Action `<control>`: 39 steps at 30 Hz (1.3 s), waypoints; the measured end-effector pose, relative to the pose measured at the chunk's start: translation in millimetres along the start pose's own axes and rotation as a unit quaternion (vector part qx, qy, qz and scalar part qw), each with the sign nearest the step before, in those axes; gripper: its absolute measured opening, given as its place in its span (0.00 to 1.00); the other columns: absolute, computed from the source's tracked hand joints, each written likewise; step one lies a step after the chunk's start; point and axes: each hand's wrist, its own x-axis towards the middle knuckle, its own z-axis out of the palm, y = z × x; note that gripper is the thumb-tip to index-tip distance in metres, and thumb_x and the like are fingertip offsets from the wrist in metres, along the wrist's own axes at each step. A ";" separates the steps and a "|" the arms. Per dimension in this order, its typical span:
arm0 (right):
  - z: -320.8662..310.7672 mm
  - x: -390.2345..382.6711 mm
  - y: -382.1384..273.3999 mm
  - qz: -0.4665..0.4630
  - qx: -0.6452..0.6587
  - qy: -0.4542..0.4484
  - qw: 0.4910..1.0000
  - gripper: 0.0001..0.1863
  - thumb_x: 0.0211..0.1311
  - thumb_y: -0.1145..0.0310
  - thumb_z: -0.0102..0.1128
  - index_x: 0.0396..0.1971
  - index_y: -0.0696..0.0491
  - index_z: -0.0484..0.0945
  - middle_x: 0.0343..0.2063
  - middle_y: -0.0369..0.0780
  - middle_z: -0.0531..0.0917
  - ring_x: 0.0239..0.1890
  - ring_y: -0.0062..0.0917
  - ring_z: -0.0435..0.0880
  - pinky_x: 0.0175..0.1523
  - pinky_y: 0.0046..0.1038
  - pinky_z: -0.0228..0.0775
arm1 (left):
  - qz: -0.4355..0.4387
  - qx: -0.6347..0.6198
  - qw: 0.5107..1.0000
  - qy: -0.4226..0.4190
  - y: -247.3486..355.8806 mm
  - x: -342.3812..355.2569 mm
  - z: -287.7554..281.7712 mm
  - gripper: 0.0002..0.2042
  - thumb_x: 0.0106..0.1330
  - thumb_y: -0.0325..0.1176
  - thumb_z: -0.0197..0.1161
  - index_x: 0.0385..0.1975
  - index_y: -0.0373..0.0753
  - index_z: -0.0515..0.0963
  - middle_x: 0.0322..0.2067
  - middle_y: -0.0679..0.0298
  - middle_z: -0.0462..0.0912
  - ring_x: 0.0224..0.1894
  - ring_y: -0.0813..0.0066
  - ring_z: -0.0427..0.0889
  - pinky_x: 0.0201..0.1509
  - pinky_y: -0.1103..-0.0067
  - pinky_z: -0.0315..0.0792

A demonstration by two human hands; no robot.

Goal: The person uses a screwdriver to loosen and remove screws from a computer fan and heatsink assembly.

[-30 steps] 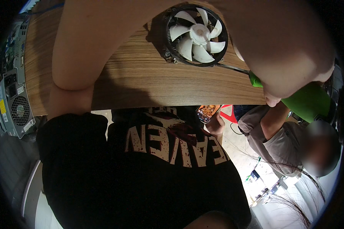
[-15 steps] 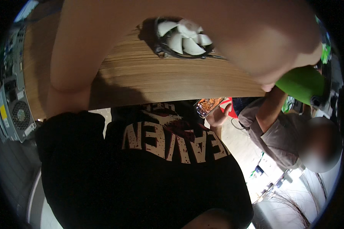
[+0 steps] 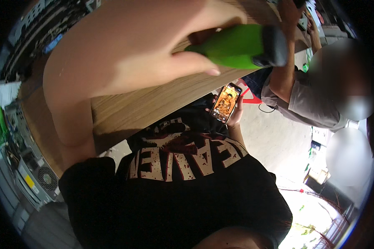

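Note:
My left hand (image 3: 195, 60) is closed round a green hand-held tool (image 3: 237, 46) with a dark rounded end, blurred by motion. The thumb lies along its near side; the other fingers are mostly hidden. My left forearm arches across the wooden table (image 3: 153, 99), covering much of its top. Below the table edge, my right hand (image 3: 235, 115) holds a phone (image 3: 226, 103) with a lit orange picture on its screen.
Metal computer cases with a fan grille (image 3: 47, 178) stand along the left side. A person in a brown shirt (image 3: 307, 99) sits at the right, with an arm reaching up to the table. A red-and-white thing (image 3: 250, 93) lies beyond the phone.
My left hand has swung leftward with the green tool, whose dark end points right. The white-bladed fan is out of sight. The phone is turned more upright and the view has rotated.

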 end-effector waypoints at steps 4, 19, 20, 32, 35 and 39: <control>4.8 -3.7 -5.3 0.033 0.054 -0.020 0.998 0.46 0.61 0.28 0.42 0.69 0.49 0.59 0.61 0.55 0.68 0.60 0.52 0.71 0.62 0.70 0.55 | -0.040 -0.041 0.998 -0.033 -8.3 -9.3 -4.6 0.19 0.54 0.36 0.74 0.43 0.37 0.78 0.38 0.56 0.85 0.38 0.66 0.85 0.45 0.74 0.78; -127.2 -113.2 -21.8 0.205 -0.543 0.396 0.712 0.21 0.72 0.47 0.47 0.41 0.51 0.77 0.29 0.36 0.81 0.28 0.20 0.78 0.34 0.26 0.72 | 0.039 -0.236 0.962 -0.134 -20.8 -12.6 -38.5 0.21 0.56 0.30 0.68 0.50 0.40 0.74 0.34 0.56 0.84 0.38 0.56 0.84 0.44 0.67 0.75; -132.7 -117.5 -18.0 0.223 -0.551 0.436 0.676 0.21 0.72 0.47 0.47 0.41 0.51 0.77 0.29 0.36 0.81 0.28 0.20 0.78 0.34 0.26 0.72 | -0.017 -0.243 0.956 -0.163 -21.5 -13.7 -35.9 0.22 0.58 0.34 0.68 0.52 0.41 0.74 0.38 0.56 0.84 0.42 0.55 0.82 0.48 0.67 0.74; -62.9 -94.8 -82.6 0.143 -0.594 0.582 0.537 0.20 0.72 0.49 0.47 0.38 0.51 0.77 0.28 0.36 0.79 0.27 0.20 0.77 0.34 0.26 0.70 | -0.001 -0.286 0.952 -0.105 -32.2 -10.8 -26.9 0.20 0.58 0.32 0.69 0.48 0.43 0.70 0.25 0.54 0.80 0.27 0.51 0.82 0.33 0.62 0.69; -34.9 -88.7 -113.2 0.094 -0.611 0.591 0.519 0.19 0.72 0.50 0.47 0.38 0.52 0.77 0.27 0.35 0.79 0.27 0.20 0.76 0.34 0.26 0.70 | 0.004 -0.254 0.963 -0.087 -28.6 -12.1 -23.9 0.17 0.57 0.30 0.69 0.45 0.40 0.72 0.23 0.54 0.79 0.29 0.52 0.82 0.34 0.62 0.70; 4.8 -80.8 -145.5 0.040 -0.636 0.588 0.497 0.19 0.72 0.51 0.46 0.37 0.52 0.76 0.27 0.35 0.79 0.27 0.21 0.76 0.34 0.26 0.70 | 0.029 -0.232 0.970 -0.067 -25.3 -14.9 -25.2 0.16 0.57 0.29 0.69 0.44 0.37 0.73 0.24 0.52 0.80 0.31 0.52 0.83 0.36 0.61 0.72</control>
